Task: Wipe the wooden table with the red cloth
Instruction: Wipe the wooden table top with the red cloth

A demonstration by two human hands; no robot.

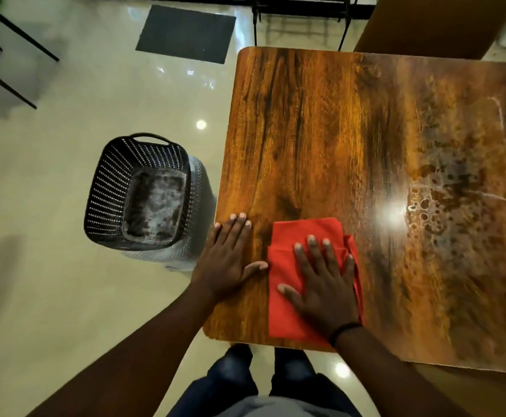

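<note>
Red cloth (288, 284) is lying folded near the tabletop's (321, 130) near edge, the right hand (321, 284) pressing flat on it, fingers spread. The left hand (230, 257) is resting open beside it. A dark perforated basket (110, 188) is sitting on the floor beyond, holding only a mottled bottom.

1 table (321, 130), 1 red cloth (288, 296), 2 hands (both flat), 1 basket (110, 188)

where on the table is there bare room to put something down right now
Most of the wooden table is bare: the whole far half beyond both hands, up to the far edge, and the right side, though a smeary film covers that part. Only the near left corner is taken, by the left hand lying flat and the right hand pressing the red cloth.
</note>
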